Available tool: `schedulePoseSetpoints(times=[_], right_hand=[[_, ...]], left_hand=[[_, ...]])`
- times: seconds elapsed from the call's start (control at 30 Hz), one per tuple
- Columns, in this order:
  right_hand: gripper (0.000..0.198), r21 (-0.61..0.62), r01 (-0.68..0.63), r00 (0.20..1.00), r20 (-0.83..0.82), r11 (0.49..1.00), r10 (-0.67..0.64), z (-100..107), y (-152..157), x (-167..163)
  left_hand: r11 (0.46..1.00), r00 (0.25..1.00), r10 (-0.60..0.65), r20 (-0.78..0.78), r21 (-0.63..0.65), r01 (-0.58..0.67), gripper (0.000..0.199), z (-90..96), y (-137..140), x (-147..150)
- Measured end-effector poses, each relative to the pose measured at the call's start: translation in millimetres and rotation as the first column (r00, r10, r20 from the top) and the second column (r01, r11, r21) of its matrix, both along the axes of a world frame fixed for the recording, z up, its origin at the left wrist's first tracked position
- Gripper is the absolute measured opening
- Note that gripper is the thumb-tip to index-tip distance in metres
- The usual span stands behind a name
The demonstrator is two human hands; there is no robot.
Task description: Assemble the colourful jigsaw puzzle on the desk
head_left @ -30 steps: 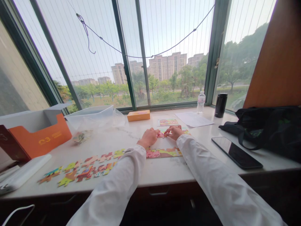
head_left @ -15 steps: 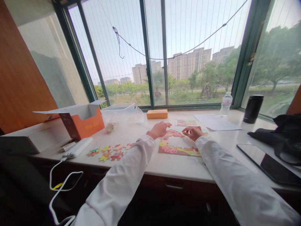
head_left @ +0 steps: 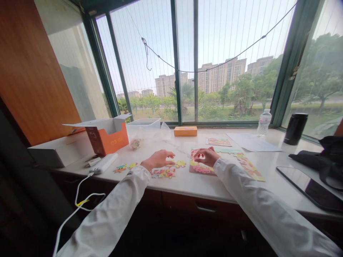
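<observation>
My left hand point(head_left: 159, 159) hovers palm down over loose jigsaw pieces point(head_left: 163, 173), its fingers apart and nothing visible in them. My right hand point(head_left: 207, 157) is above the left part of a partly assembled jigsaw puzzle point(head_left: 252, 167). Its thumb and forefinger curl together in a pinch; whatever they hold, if anything, is too small to make out. The puzzle has pink, green and yellow edges, and my right hand and sleeve hide much of its middle. Behind it lies a small picture card point(head_left: 218, 142).
An orange open box point(head_left: 114, 139), a clear plastic bin point(head_left: 143, 125) and a small orange box point(head_left: 185, 131) stand along the back. A white power strip point(head_left: 105, 163) lies left. To the right are a water bottle point(head_left: 264, 123), black tumbler point(head_left: 295, 128), paper point(head_left: 253, 142) and tablet point(head_left: 308, 187).
My left hand has moved left from the puzzle to the loose pieces. My right hand has shifted left over the puzzle's left part. The view has turned slightly left.
</observation>
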State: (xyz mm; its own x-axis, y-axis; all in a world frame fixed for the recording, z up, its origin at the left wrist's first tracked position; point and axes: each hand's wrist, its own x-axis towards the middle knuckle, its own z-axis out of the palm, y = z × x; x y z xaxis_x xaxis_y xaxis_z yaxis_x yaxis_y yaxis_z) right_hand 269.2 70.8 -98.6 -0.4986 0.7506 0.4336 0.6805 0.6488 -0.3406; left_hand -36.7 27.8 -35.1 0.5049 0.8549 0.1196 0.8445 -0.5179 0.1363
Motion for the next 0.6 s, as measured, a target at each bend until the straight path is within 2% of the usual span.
schedulePoseSetpoints(times=[0.1, 0.23, 0.33, 0.43, 0.6], right_hand=[[0.031, -0.073, -0.081, 0.996, 0.032, 0.994, 0.084, -7, 1, -43], [0.042, -0.164, -0.06, 0.996, 0.05, 0.985, 0.069, -12, 12, -71], [0.039, -0.2, -0.028, 0.997, 0.062, 0.979, 0.041, -10, 16, -75], [0.036, -0.172, -0.052, 0.998, 0.024, 0.984, 0.057, -7, 13, -73], [0.037, -0.107, -0.071, 0.997, -0.043, 0.992, 0.066, 1, 7, -62]], left_hand=[[1.0, 1.0, -0.016, 0.017, 0.018, 0.015, 0.051, -15.5, -4, 8], [0.999, 0.998, -0.03, 0.062, 0.042, 0.027, 0.046, -27.0, -5, 13], [0.997, 0.993, -0.047, 0.105, 0.058, 0.041, 0.046, -31.9, -2, 12], [0.995, 0.988, -0.072, 0.137, 0.077, 0.061, 0.049, -32.9, 2, 10], [0.969, 0.972, -0.151, 0.182, 0.22, 0.109, 0.05, -25.2, 8, 18]])
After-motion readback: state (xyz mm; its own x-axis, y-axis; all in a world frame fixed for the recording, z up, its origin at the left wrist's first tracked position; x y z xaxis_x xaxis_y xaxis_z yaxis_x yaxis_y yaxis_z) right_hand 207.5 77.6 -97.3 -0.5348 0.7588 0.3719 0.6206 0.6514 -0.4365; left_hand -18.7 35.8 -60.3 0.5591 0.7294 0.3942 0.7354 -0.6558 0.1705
